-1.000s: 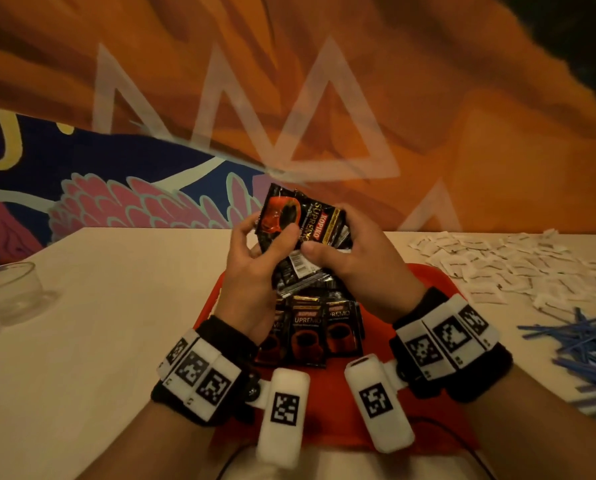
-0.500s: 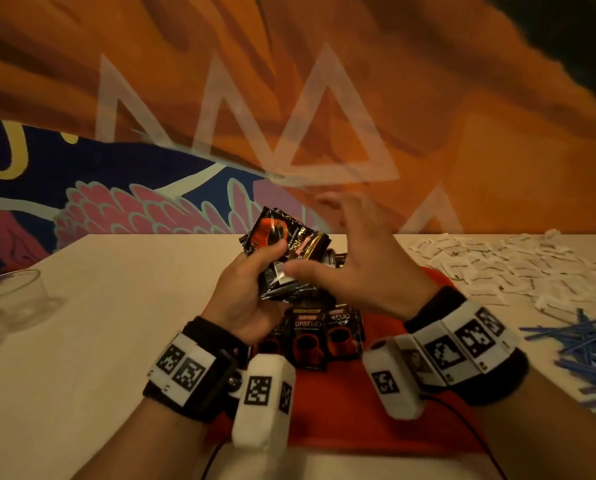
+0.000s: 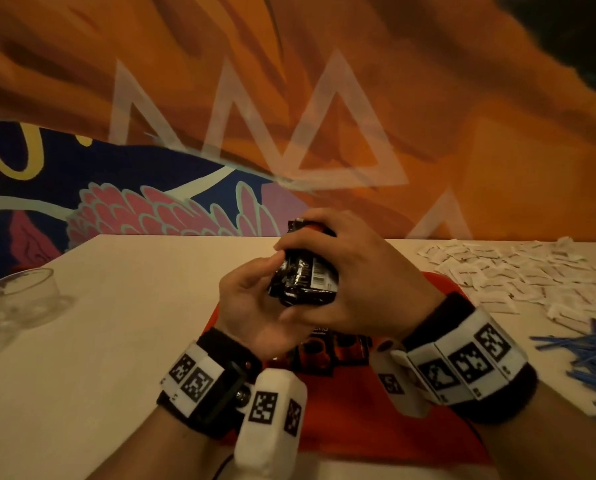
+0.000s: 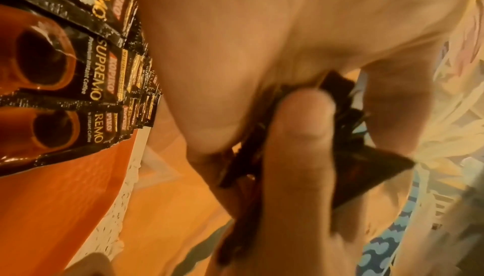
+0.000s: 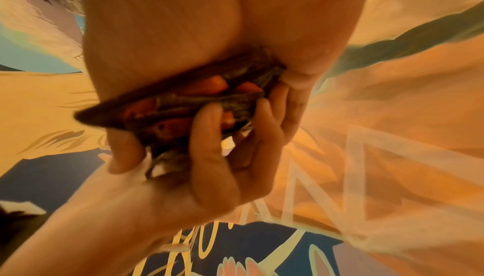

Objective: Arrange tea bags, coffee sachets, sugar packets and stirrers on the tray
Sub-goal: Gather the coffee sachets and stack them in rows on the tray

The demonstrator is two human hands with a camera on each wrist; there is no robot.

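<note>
Now right hand (image 3: 352,271) clasps the sachet stack (image 3: 303,278) — tray sachets (image 4: 78,69) read "SUPREMO".

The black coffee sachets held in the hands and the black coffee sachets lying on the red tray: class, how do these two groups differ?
The held black coffee sachets are a bunched stack raised above the red tray; the tray's black coffee sachets lie flat in overlapping rows. The held stack shows a barcoded back, while the tray sachets show printed cups face-up. The left hand and right hand grip only the stack. Both groups look like the same glossy black packaging.
</note>
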